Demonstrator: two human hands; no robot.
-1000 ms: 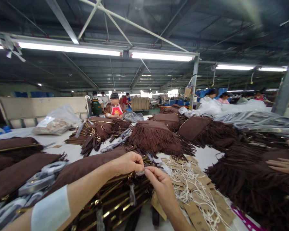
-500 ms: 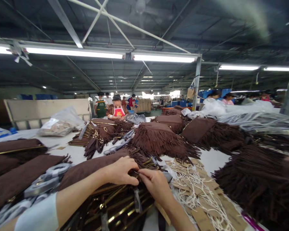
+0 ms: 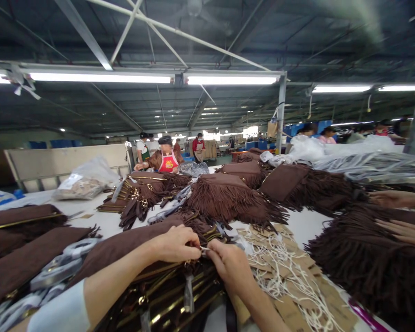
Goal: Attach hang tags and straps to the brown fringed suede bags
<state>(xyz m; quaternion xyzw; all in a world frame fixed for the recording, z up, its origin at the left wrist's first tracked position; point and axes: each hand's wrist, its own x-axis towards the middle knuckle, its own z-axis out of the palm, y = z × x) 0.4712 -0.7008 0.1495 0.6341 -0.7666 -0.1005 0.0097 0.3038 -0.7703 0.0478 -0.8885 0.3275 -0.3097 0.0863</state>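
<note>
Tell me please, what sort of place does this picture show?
Probably a bag factory or packing workshop: brown fringed bags lie in piles, many paper tags are heaped beside them, and people in aprons are visible behind.

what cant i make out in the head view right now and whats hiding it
All in the head view:
- Ends of the white strand: hidden by the fingers of the left hand and right hand.
- Print on the brown tags: too small, partly covered by white strings.
- Contents of the plastic bag: blurred by the plastic.
- Co-worker's lower hand: cut off by the right edge.
</note>
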